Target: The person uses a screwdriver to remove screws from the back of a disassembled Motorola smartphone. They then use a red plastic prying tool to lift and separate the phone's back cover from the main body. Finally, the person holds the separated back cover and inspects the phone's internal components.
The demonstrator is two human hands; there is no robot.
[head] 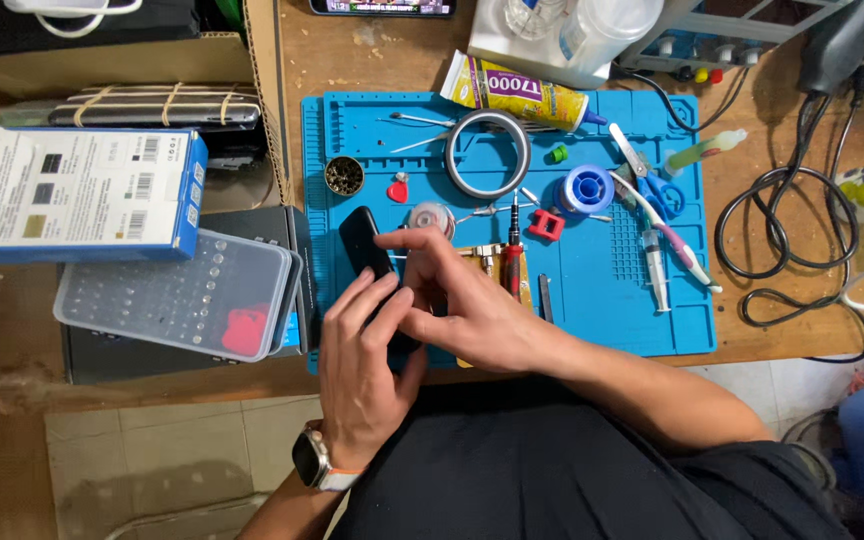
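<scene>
A slim black phone-like slab lies on the blue work mat. My left hand, with a watch on its wrist, holds the slab's near end from below. My right hand crosses over it, fingers resting on the slab's middle; the index finger points left across it. A gold-coloured part shows just behind my right hand. A red-handled screwdriver lies beside it on the mat.
On the mat lie a tape ring, a glue tube, blue scissors, a syringe and a small tin of screws. A clear bit case and a blue-white box sit left. Black cables coil at right.
</scene>
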